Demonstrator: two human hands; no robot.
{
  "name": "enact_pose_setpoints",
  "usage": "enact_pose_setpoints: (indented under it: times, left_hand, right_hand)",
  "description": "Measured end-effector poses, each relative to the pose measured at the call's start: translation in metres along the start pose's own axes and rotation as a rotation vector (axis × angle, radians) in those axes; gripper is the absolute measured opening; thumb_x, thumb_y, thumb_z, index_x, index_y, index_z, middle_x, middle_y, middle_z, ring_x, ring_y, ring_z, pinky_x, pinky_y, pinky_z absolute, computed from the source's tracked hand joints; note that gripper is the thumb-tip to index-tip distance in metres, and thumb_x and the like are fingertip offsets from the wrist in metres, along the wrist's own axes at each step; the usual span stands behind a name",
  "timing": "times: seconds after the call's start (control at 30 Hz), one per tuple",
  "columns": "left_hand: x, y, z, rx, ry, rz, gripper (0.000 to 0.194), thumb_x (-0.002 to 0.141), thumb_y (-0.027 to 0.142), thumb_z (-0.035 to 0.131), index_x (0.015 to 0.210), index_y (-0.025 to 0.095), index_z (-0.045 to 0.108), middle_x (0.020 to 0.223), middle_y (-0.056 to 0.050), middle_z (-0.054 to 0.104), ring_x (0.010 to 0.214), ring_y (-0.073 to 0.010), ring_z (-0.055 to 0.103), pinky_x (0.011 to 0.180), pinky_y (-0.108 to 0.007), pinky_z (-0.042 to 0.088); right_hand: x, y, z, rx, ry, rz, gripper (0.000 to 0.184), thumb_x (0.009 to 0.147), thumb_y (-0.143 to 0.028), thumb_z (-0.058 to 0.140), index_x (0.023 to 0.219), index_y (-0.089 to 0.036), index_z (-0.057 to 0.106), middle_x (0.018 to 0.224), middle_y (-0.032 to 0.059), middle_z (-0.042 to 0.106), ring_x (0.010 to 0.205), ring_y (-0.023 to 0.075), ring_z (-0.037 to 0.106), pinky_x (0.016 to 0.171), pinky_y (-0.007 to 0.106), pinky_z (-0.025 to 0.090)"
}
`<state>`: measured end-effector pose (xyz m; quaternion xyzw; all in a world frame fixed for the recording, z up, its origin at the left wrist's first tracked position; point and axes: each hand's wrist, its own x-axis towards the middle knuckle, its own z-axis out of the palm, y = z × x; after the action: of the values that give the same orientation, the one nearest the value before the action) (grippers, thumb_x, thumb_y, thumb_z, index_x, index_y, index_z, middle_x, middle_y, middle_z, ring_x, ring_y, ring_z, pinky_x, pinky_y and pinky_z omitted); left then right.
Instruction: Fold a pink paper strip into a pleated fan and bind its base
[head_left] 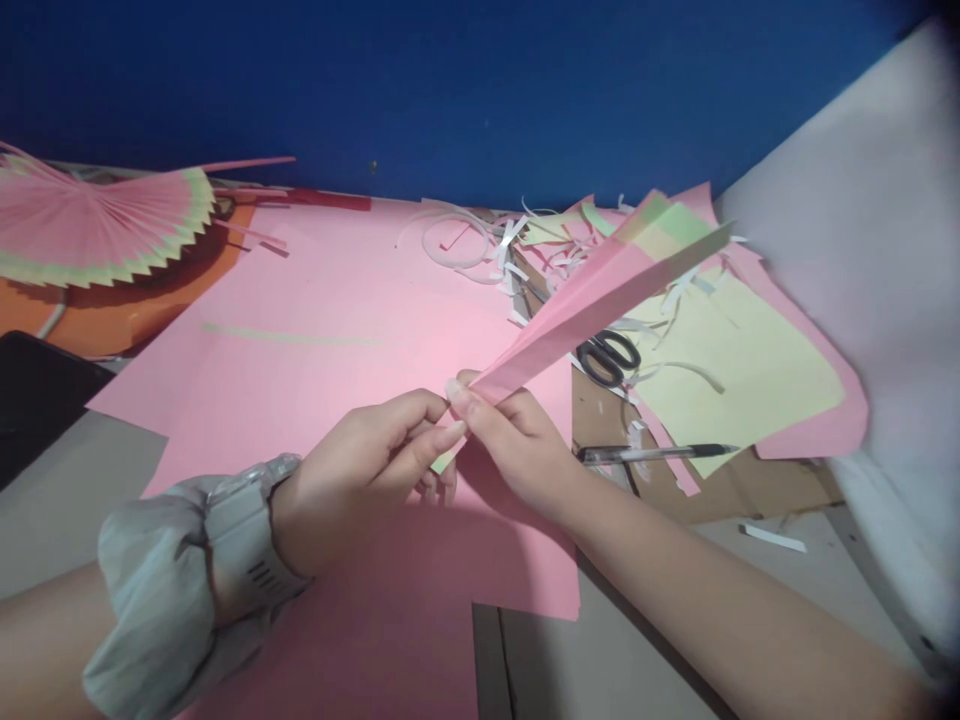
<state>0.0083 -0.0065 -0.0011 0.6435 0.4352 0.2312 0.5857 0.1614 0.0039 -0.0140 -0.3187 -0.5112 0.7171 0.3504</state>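
A folded strip of pink paper with green ends, pleated like a closed paper fan (pixel 570 315), slants up to the right from between my hands. My right hand (pixel 517 435) grips it near its lower end, thumb on top. Close by, my left hand (pixel 390 445) pinches the short lower tip, where a bit of green shows. The far end spreads slightly into layers. Beneath both hands lie large pink paper sheets (pixel 315 270), one with a faint green line. Some of my left fingertips are hidden behind the paper.
An opened pink and green pleated fan (pixel 112 225) rests on something orange at the left, above a black object (pixel 45 400). On the right lie black-handled scissors (pixel 607 357), a pen (pixel 656 453), yellow-green paper (pixel 750 360) and white paper scraps. A blue wall (pixel 465 90) rises behind.
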Motion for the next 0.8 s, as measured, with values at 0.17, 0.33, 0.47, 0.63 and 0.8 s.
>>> enact_pose_setpoints:
  times: [0.17, 0.33, 0.47, 0.63, 0.8]
  left_hand:
    - [0.001, 0.0, -0.002, -0.025, -0.06, -0.037, 0.03, 0.092, 0.041, 0.035, 0.078, 0.02, 0.049, 0.059, 0.005, 0.057, 0.054, -0.0085, 0.052, 0.057, -0.02, 0.042]
    - [0.0, 0.002, -0.004, 0.008, -0.114, -0.051, 0.03, 0.093, 0.038, 0.033, 0.075, 0.019, 0.049, 0.058, 0.006, 0.057, 0.056, -0.008, 0.054, 0.06, -0.019, 0.042]
    - [0.0, 0.004, -0.005, -0.023, -0.151, -0.058, 0.032, 0.093, 0.038, 0.033, 0.074, 0.019, 0.049, 0.057, 0.007, 0.058, 0.058, -0.0075, 0.054, 0.062, -0.018, 0.042]
    - [0.0, 0.001, -0.006, -0.154, -0.181, -0.065, 0.028, 0.093, 0.037, 0.035, 0.077, 0.019, 0.049, 0.058, 0.006, 0.057, 0.057, -0.0075, 0.054, 0.06, -0.018, 0.042]
    - [-0.001, -0.002, -0.008, -0.21, -0.193, -0.088, 0.023, 0.094, 0.036, 0.034, 0.103, 0.021, 0.049, 0.056, 0.007, 0.054, 0.051, -0.0069, 0.05, 0.054, -0.018, 0.04]
  right_hand:
    - [0.0, 0.003, -0.007, -0.071, 0.185, -0.03, 0.036, 0.087, -0.043, 0.046, 0.059, -0.02, 0.047, 0.049, -0.0071, 0.026, 0.042, 0.0075, 0.024, 0.043, 0.023, 0.025]
    - [0.004, 0.004, -0.01, 0.021, 0.183, -0.069, 0.034, 0.088, -0.04, 0.046, 0.061, -0.02, 0.045, 0.053, -0.006, 0.032, 0.048, 0.0085, 0.03, 0.049, 0.023, 0.029]
    - [0.006, 0.005, -0.012, 0.049, 0.208, -0.085, 0.033, 0.088, -0.039, 0.048, 0.061, -0.02, 0.041, 0.057, -0.0051, 0.036, 0.055, 0.0089, 0.037, 0.055, 0.023, 0.032]
    - [0.005, 0.005, -0.012, 0.037, 0.202, -0.061, 0.033, 0.088, -0.041, 0.048, 0.063, -0.02, 0.042, 0.058, -0.0054, 0.036, 0.055, 0.0085, 0.036, 0.056, 0.023, 0.032]
    - [0.005, 0.002, -0.011, 0.212, 0.17, -0.018, 0.033, 0.086, -0.036, 0.05, 0.06, -0.019, 0.04, 0.052, -0.0073, 0.031, 0.046, 0.0072, 0.027, 0.047, 0.022, 0.024]
